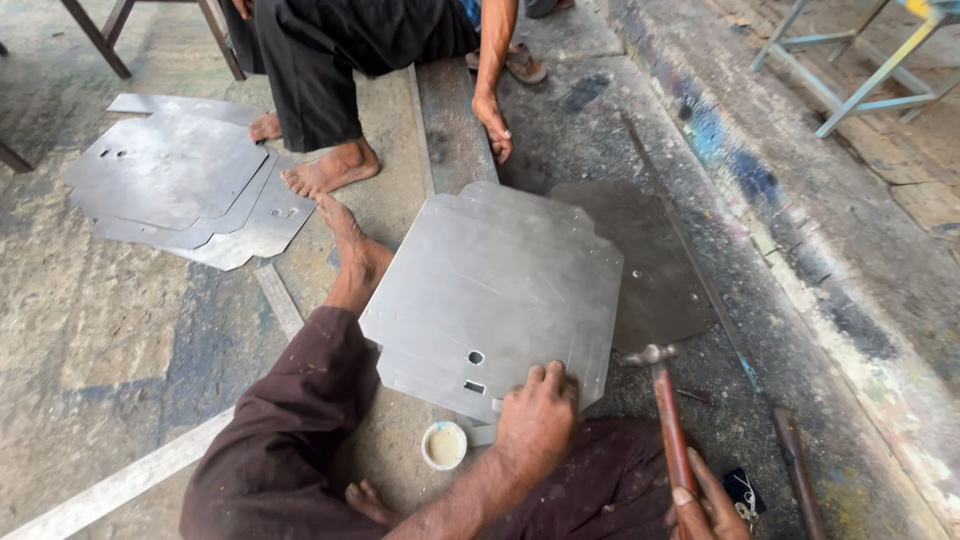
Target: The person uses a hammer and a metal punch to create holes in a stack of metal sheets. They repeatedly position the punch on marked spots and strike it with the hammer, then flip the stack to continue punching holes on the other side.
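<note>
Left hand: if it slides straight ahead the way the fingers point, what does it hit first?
Likely nothing new: the left hand already rests on the stacked metal sheets, so it would run on across their surface.

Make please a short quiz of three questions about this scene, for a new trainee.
1. True or false: the right hand holds a hammer.
2. What does the left hand press on? A) the stack of metal sheets B) the small white cup C) a brick
3. Fill in: a second pile of sheets lies near another person's bare ____.

Key: 1 true; 2 A; 3 feet.
</note>
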